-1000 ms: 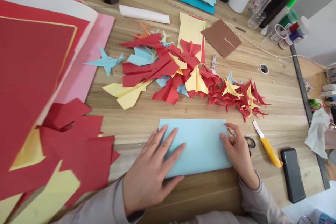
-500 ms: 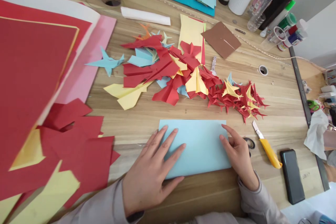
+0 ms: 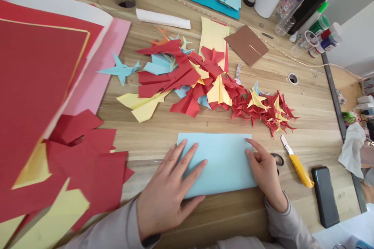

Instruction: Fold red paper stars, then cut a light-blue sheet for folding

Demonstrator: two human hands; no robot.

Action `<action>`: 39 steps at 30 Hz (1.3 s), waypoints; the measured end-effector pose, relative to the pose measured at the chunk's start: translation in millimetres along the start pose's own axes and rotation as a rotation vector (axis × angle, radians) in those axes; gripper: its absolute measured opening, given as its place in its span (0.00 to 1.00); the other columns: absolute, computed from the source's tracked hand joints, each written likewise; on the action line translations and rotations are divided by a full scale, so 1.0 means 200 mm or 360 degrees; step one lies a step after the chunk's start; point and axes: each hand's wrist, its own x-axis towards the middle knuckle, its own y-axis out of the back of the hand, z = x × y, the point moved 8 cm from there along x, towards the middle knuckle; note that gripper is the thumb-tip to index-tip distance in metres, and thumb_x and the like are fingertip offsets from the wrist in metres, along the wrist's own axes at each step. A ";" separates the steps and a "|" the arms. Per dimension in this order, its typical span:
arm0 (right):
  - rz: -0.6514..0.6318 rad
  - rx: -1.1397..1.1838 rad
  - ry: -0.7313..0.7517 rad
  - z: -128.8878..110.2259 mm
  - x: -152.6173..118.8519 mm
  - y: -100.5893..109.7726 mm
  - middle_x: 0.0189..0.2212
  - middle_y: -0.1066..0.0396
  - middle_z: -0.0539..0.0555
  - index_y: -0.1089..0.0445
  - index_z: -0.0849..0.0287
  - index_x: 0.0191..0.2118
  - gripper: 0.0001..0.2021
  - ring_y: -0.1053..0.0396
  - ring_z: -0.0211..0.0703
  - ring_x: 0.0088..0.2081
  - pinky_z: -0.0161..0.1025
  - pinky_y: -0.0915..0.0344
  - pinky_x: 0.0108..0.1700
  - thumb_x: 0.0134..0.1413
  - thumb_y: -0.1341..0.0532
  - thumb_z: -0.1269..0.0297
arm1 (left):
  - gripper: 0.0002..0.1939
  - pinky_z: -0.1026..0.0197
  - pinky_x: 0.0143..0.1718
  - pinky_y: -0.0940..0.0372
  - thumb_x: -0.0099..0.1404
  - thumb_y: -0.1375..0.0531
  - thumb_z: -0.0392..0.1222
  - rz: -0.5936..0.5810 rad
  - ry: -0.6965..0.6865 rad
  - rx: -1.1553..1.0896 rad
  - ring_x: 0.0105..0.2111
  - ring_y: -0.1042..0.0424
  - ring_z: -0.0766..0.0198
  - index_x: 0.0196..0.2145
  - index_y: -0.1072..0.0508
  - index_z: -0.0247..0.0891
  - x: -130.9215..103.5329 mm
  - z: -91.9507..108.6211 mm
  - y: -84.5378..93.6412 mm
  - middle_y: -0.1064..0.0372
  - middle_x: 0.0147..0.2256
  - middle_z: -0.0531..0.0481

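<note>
A light blue paper rectangle (image 3: pixel 223 163) lies flat on the wooden table in front of me. My left hand (image 3: pixel 172 186) rests with spread fingers on its left part, holding nothing. At the right edge of the sheet is my right hand (image 3: pixel 264 173), its thumb and index finger touching the paper near the upper right corner, the other fingers curled. Black scissors (image 3: pixel 278 159) are partly hidden behind the right hand. Beyond the sheet is a pile of folded red paper planes (image 3: pixel 182 74) with yellow and blue ones among them, and smaller red folded pieces (image 3: pixel 267 111) beside it.
Large red sheets (image 3: pixel 37 58) and loose red paper pieces (image 3: pixel 96 171) cover the left side. On the right lie a yellow utility knife (image 3: pixel 300 169), its blade exposed, and a black phone (image 3: pixel 325 196). Brown paper (image 3: pixel 247 44), a tape roll (image 3: pixel 292 78) and bottles (image 3: pixel 320 24) are farther back.
</note>
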 end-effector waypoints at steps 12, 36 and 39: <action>-0.0056 0.0104 -0.0075 0.01 0.01 -0.01 0.16 0.58 0.42 0.32 0.64 0.54 0.26 0.59 0.32 0.20 0.31 0.59 0.21 0.53 0.43 0.51 | 0.30 0.34 0.58 0.52 0.55 0.41 0.55 0.0008 -0.0016 0.0008 0.63 0.56 0.33 0.52 0.30 0.38 0.00 0.00 0.00 0.50 0.63 0.35; 0.0077 0.0126 0.0321 -0.02 0.10 0.01 0.10 0.43 0.45 0.26 0.70 0.47 0.29 0.50 0.34 0.15 0.32 0.52 0.18 0.48 0.42 0.48 | 0.16 0.42 0.53 0.44 0.63 0.45 0.43 0.0239 0.0089 0.0334 0.49 0.40 0.50 0.24 0.21 0.42 0.15 0.02 0.06 0.32 0.45 0.42; 0.0130 0.0110 0.0468 -0.03 0.13 0.03 0.22 0.26 0.56 0.23 0.65 0.41 0.24 0.33 0.43 0.23 0.37 0.38 0.25 0.48 0.41 0.49 | 0.17 0.41 0.54 0.46 0.64 0.45 0.44 0.0150 0.0154 0.0357 0.47 0.39 0.50 0.23 0.20 0.41 0.19 0.03 0.04 0.32 0.44 0.42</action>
